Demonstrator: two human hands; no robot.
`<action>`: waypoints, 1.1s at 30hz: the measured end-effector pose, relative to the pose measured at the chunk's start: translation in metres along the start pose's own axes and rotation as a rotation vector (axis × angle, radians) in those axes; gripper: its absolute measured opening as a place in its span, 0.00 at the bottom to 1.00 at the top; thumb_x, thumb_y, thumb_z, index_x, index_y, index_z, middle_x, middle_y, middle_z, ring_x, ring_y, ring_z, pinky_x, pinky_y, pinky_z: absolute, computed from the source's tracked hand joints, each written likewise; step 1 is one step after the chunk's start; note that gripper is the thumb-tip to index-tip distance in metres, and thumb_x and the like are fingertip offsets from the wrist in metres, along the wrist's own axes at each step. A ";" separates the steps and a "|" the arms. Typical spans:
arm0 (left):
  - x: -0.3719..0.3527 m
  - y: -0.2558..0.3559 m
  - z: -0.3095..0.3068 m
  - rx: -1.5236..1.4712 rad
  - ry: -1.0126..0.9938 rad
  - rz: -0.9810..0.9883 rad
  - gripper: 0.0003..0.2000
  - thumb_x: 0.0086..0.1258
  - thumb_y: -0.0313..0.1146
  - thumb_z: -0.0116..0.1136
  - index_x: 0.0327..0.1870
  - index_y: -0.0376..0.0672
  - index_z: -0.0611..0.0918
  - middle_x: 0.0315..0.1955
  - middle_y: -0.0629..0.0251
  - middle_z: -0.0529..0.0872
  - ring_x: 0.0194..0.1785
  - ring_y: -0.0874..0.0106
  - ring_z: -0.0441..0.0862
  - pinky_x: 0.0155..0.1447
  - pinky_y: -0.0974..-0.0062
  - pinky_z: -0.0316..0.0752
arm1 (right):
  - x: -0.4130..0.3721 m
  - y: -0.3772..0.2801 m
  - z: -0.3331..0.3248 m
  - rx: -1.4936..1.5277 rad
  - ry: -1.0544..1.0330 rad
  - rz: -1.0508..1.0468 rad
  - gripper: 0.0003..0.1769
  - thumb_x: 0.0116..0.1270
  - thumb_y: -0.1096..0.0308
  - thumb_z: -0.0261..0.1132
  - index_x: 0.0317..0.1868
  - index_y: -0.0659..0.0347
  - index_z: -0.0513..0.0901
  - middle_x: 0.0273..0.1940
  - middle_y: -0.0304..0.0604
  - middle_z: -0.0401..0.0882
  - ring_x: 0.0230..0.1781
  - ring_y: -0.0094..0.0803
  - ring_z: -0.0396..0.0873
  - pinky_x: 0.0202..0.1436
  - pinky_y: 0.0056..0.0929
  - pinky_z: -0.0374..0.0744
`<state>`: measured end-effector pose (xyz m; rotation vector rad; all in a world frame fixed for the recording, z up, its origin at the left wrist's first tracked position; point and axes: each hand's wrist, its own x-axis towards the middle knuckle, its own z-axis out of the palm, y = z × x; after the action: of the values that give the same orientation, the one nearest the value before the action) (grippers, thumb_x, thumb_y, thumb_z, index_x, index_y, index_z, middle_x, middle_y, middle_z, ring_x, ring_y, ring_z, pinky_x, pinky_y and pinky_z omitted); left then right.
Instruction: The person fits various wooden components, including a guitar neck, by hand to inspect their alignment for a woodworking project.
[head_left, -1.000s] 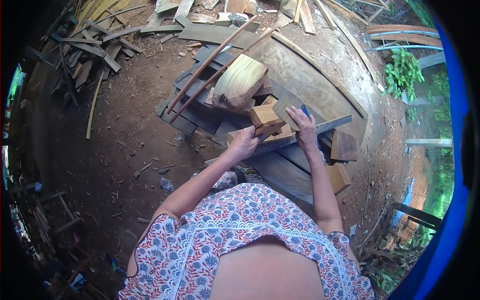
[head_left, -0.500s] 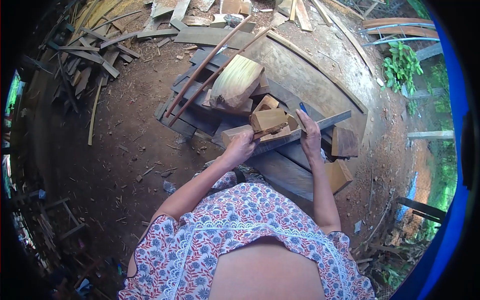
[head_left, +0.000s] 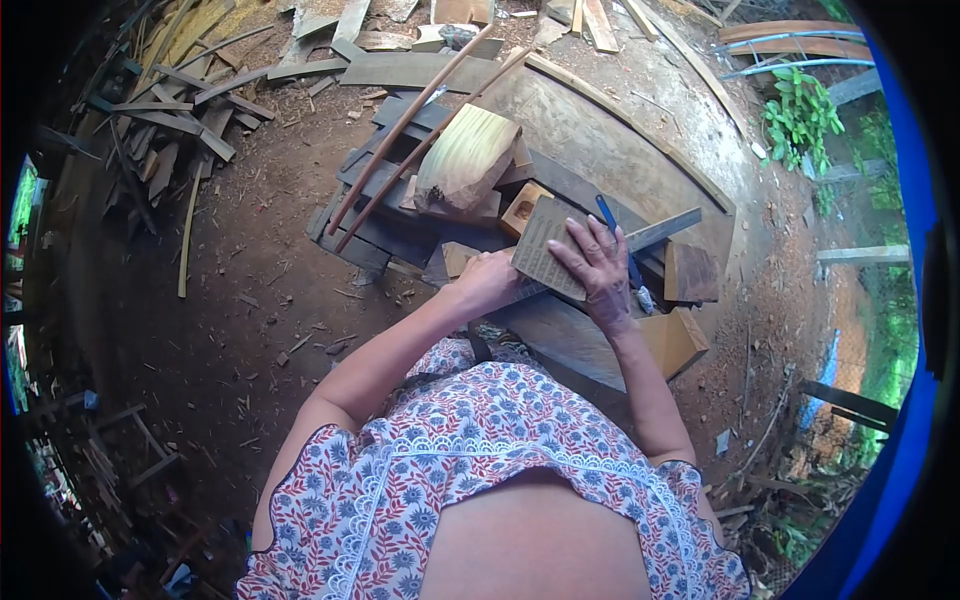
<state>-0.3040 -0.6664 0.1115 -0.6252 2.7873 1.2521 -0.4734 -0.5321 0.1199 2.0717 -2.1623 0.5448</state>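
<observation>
My left hand [head_left: 485, 282] is closed round the near-left end of a wooden block, most of it now hidden. Over that spot lies a flat grey-brown square [head_left: 548, 248] with rows of print-like marks, resembling the back of sandpaper. Fingers spread, my right hand [head_left: 597, 268] rests flat on its right side. Just beyond the right fingers stands a blue-handled tool [head_left: 606, 212]. A long narrow bar [head_left: 664, 228] runs slantwise below both hands. A hollowed wooden block [head_left: 524, 208] sits behind the square.
A large pale block [head_left: 468, 155] rests on dark planks beside two thin reddish rods [head_left: 400, 140]. Cut blocks [head_left: 690, 273] [head_left: 672, 340] lie to the right. Scrap boards [head_left: 185, 120] pile up at the far left, and a leafy plant [head_left: 800, 110] grows at the right.
My right hand has moved left and turned flat, its fingers spreading over the marked square. That square has come into view, covering the wooden block seen in my left hand before.
</observation>
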 end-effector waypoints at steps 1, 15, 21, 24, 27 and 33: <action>0.001 0.005 -0.005 0.001 -0.002 0.001 0.09 0.69 0.31 0.49 0.44 0.37 0.77 0.35 0.42 0.83 0.41 0.47 0.82 0.46 0.52 0.77 | -0.001 0.004 0.002 0.000 0.001 0.003 0.29 0.59 0.67 0.64 0.62 0.31 0.75 0.66 0.38 0.69 0.68 0.42 0.65 0.73 0.54 0.52; -0.014 -0.010 0.015 0.272 0.178 0.244 0.17 0.60 0.23 0.50 0.52 0.41 0.75 0.49 0.61 0.82 0.49 0.61 0.79 0.57 0.64 0.70 | -0.041 0.075 0.027 -0.067 -0.303 0.409 0.33 0.58 0.81 0.56 0.61 0.37 0.77 0.61 0.33 0.75 0.70 0.45 0.62 0.71 0.65 0.47; -0.013 -0.022 0.016 0.267 0.286 0.282 0.17 0.58 0.24 0.52 0.51 0.41 0.77 0.49 0.63 0.82 0.50 0.61 0.78 0.56 0.64 0.70 | -0.049 0.075 0.029 0.312 -0.095 0.557 0.33 0.60 0.78 0.57 0.64 0.36 0.74 0.62 0.34 0.75 0.68 0.41 0.65 0.70 0.62 0.49; -0.011 -0.020 0.016 0.246 0.246 0.272 0.16 0.58 0.24 0.53 0.49 0.40 0.77 0.49 0.62 0.82 0.51 0.61 0.79 0.56 0.64 0.70 | -0.040 0.053 0.035 0.203 0.015 0.480 0.33 0.60 0.77 0.57 0.64 0.35 0.73 0.62 0.34 0.75 0.68 0.40 0.66 0.71 0.61 0.50; -0.015 -0.010 0.012 0.162 0.204 0.205 0.13 0.60 0.25 0.55 0.47 0.40 0.76 0.45 0.57 0.82 0.52 0.58 0.78 0.57 0.62 0.71 | -0.055 0.059 0.056 -0.017 -0.060 0.474 0.28 0.63 0.79 0.55 0.61 0.42 0.77 0.58 0.39 0.78 0.62 0.39 0.73 0.67 0.49 0.60; -0.014 -0.002 0.009 -0.127 0.214 0.080 0.12 0.64 0.25 0.52 0.48 0.39 0.78 0.42 0.52 0.84 0.47 0.53 0.81 0.50 0.58 0.74 | -0.047 0.050 0.036 0.424 0.073 0.643 0.30 0.65 0.77 0.53 0.65 0.38 0.72 0.61 0.35 0.76 0.62 0.32 0.73 0.68 0.57 0.58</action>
<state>-0.2918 -0.6562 0.1071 -0.7007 2.9482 1.4700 -0.5131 -0.4987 0.0623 1.4057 -2.8453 1.2038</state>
